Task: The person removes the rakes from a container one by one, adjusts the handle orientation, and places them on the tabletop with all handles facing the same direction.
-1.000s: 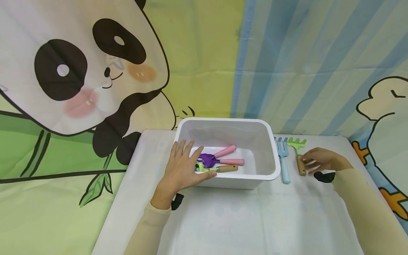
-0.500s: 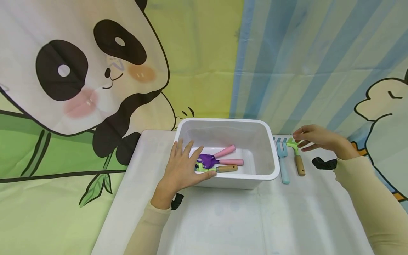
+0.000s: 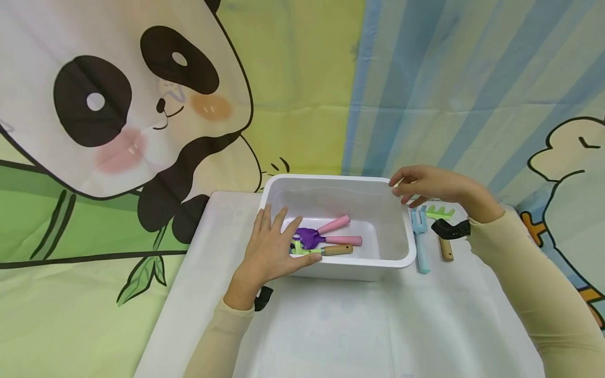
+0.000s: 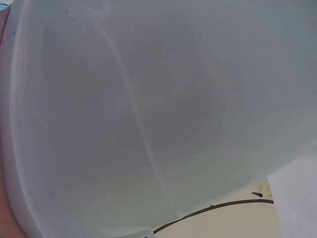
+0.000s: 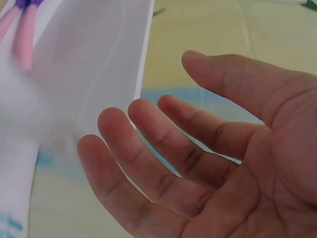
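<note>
The left hand [image 3: 267, 252] rests flat against the near left corner of the white bin [image 3: 406, 257], fingers straight, thumb along the front wall, gripping nothing. Inside the bin lie a purple trowel [image 3: 309, 237] and other small tools. Just right of the bin lie a blue fork [image 3: 419, 236] and a green rake [image 3: 440, 214]. The right hand [image 3: 427, 186] hangs empty over the bin's far right corner, fingers loosely spread. A careless swing could knock the rim and shift the bin.
</note>
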The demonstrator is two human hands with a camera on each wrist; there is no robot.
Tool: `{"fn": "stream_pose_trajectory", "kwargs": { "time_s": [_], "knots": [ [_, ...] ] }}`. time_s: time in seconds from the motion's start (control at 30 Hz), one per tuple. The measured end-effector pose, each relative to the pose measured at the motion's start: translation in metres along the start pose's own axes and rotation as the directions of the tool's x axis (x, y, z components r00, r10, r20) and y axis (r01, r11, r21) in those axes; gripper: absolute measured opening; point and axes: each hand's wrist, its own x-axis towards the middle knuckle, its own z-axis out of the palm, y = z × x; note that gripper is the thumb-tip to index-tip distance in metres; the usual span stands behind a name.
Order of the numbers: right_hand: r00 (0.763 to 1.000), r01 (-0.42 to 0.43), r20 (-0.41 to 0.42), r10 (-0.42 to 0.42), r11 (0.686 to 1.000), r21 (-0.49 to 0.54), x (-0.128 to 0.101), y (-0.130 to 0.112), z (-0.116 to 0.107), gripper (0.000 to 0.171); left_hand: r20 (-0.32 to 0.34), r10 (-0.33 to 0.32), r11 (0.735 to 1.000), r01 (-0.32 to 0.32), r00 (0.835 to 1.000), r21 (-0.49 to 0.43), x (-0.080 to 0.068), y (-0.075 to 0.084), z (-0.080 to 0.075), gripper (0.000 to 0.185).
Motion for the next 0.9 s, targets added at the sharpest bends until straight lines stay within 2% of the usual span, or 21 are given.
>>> {"fn": "stream_pose_trajectory", "kwargs": {
  "time_s": [0.2,0.4,0.53,0.73,0.9],
  "knots": [
    [0.998,0.024,0.066,-0.022,0.999,-0.027,0.034,-0.027,0.019,0.043,0.008,-0.002,1.0,0.002,1.0,0.004,0.0,0.001,-0.001,0.107],
    [0.986,0.068,0.154,-0.066,0.998,-0.013,0.077,-0.036,0.044,0.036,0.025,-0.012,1.0,0.012,1.0,0.008,0.0,0.002,-0.001,0.109],
    [0.973,0.067,0.222,-0.063,0.998,-0.012,0.102,-0.036,0.066,0.036,0.021,-0.007,1.0,0.006,1.0,0.008,0.001,0.002,-0.001,0.109],
    [0.94,0.07,0.335,-0.06,0.997,-0.017,0.134,-0.026,0.099,0.035,0.017,-0.006,1.0,0.006,1.0,0.02,0.001,0.001,-0.001,0.108],
    [0.935,0.065,0.353,-0.047,0.997,-0.041,0.15,-0.02,0.116,0.03,0.007,-0.004,1.0,0.004,1.0,0.015,0.001,0.0,0.0,0.107]
  ]
}}
